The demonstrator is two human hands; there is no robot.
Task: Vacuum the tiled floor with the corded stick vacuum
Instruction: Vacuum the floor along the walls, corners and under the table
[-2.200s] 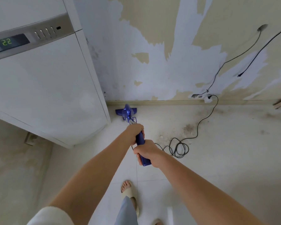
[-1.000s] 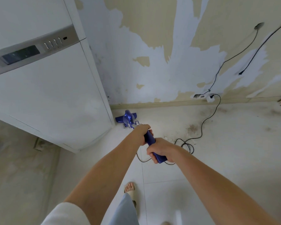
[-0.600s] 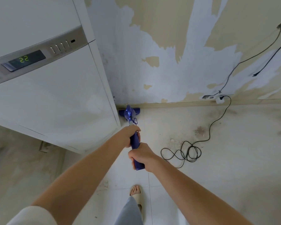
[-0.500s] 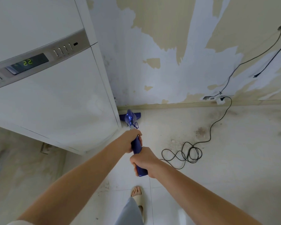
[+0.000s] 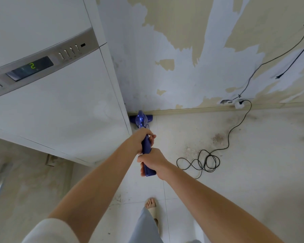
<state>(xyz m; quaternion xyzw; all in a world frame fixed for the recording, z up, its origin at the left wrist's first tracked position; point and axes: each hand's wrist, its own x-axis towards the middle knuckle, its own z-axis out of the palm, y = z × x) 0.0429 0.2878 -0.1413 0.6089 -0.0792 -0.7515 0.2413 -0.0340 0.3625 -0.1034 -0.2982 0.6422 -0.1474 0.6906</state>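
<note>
We see both hands wrapped round the blue stick vacuum (image 5: pixel 146 146): left hand (image 5: pixel 140 139) grips the handle higher up twd the floor end, right hand (image 5: pixel 152 159) clenches the butt end nearer us. Most of the handle is covered by the 2 fists, so switch etc. can't be made out. The vacuum's head (image 5: pixel 141 119) sits on the tiled floor (image 5: pixel 253 172) in the corner, at the baseboard (image 5: pixel 191 109), its left tip hidden behind the white appliance (image 5: pixel 51 111). Appliance display (image 5: pixel 31 67) reads only a "2"; rest is dim. Black cord (image 5: pixel 203 161) lies coiled on the tiles right of the hands and runs up to a wall plug (image 5: pixel 239 104); where it joins the vacuum we can't see. One sandalled foot (image 5: pixel 151 205) shows below; the other is cut off by the frame edge.
</note>
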